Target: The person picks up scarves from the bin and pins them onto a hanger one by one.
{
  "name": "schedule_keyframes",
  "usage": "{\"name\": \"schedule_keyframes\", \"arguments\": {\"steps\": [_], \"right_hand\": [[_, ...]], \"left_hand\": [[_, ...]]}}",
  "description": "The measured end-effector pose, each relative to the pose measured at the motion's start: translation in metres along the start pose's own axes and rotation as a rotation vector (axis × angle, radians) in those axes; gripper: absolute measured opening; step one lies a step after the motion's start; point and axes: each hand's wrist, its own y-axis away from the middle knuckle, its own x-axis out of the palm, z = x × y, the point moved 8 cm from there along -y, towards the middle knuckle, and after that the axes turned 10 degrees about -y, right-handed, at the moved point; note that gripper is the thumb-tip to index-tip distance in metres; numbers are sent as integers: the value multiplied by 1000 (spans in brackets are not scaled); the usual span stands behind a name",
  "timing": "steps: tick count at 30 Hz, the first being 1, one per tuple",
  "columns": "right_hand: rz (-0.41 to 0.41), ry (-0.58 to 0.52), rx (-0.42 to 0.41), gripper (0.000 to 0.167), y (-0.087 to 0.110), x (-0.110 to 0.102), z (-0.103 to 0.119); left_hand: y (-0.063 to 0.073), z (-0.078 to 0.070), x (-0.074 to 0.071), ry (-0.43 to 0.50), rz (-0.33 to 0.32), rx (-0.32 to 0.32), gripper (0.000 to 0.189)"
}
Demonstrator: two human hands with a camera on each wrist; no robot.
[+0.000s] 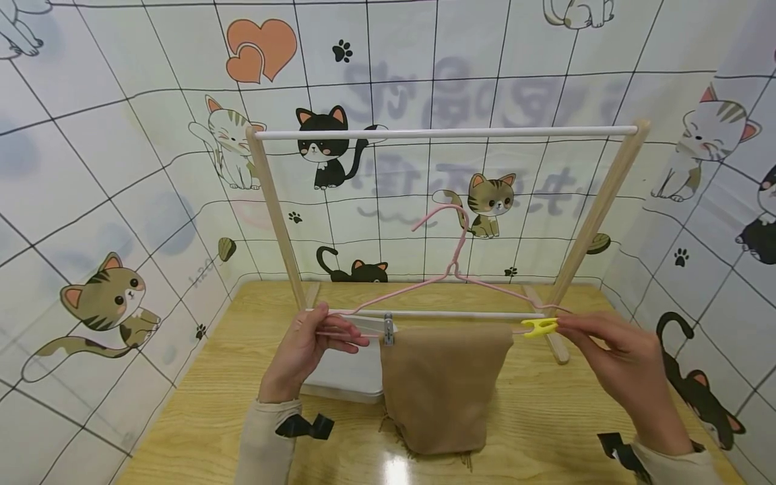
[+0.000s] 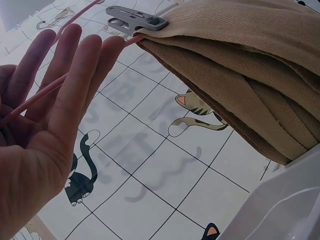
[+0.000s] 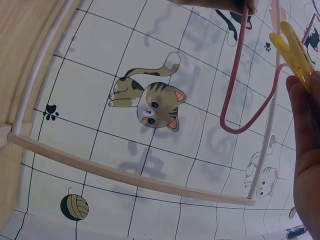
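A pink clothes hanger (image 1: 456, 263) is held up in the air, with a folded brown cloth (image 1: 445, 391) draped over its lower bar. My left hand (image 1: 312, 343) holds the hanger's left end, its bottom wire lying across the fingers (image 2: 82, 75). A grey clothespin (image 1: 389, 330) clips the cloth's left edge to the bar. With thumb and fingertips my right hand (image 1: 624, 364) pinches a yellow clothespin (image 1: 538, 327) at the bar, just right of the cloth. In the right wrist view the yellow clothespin (image 3: 295, 52) shows beside the hanger's bent end (image 3: 237, 129).
Behind the hanger stands a drying rack with wooden legs (image 1: 594, 215) and a white top rail (image 1: 448, 133). A white tray (image 1: 342, 377) sits on the wooden table (image 1: 200, 417), partly hidden by the cloth. Cat-patterned sheeting (image 1: 400, 94) encloses the back and sides.
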Motion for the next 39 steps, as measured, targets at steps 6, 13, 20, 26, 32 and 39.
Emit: {"name": "schedule_keyframes", "arguments": {"steps": [6,13,20,26,32,39], "right_hand": [[27,23,-76,38,-7,11,5],[84,21,-127,42,-11,22,8],[148,42,-144,40,-11,33,7],[222,100,-135,44,-12,42,10],[280,141,-129,47,-14,48,11],[305,192,-192,48,-13,55,15]], "left_hand": [[0,-1,0,8,2,8,60],[0,-2,1,-2,-1,9,60],[0,-2,1,-9,-6,15,60],[-1,-2,1,-14,-9,33,62],[-1,-3,3,-8,-5,63,63],[-1,-8,6,23,21,123,66]]}}
